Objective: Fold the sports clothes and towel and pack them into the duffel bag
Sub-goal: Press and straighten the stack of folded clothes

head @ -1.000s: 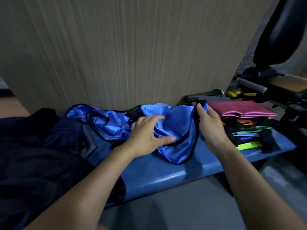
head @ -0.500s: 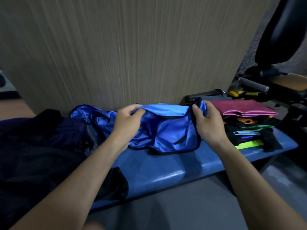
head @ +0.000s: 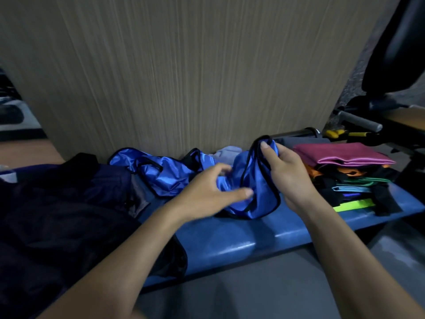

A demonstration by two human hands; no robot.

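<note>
A shiny blue garment with black trim (head: 174,176) lies crumpled on the blue padded bench (head: 230,240). My right hand (head: 287,173) pinches its right edge and holds that edge up. My left hand (head: 211,192) hovers over the middle of the garment with fingers spread and loosely bent, its fingertips at the fabric. To the left sits the dark duffel bag (head: 57,215), slumped over the bench's left end. A stack of folded clothes (head: 351,178), topped by a magenta piece, rests at the right end.
A wood-grain wall panel (head: 184,77) rises right behind the bench. A pale grey cloth (head: 227,151) peeks from behind the blue garment. Gym equipment with a black padded seat (head: 395,49) and metal bars stands at the right. Grey floor lies in front.
My left hand has let go of the garment's top edge and moved down over its middle. The folded-over upper flap has dropped, and my right hand still holds the right edge.
</note>
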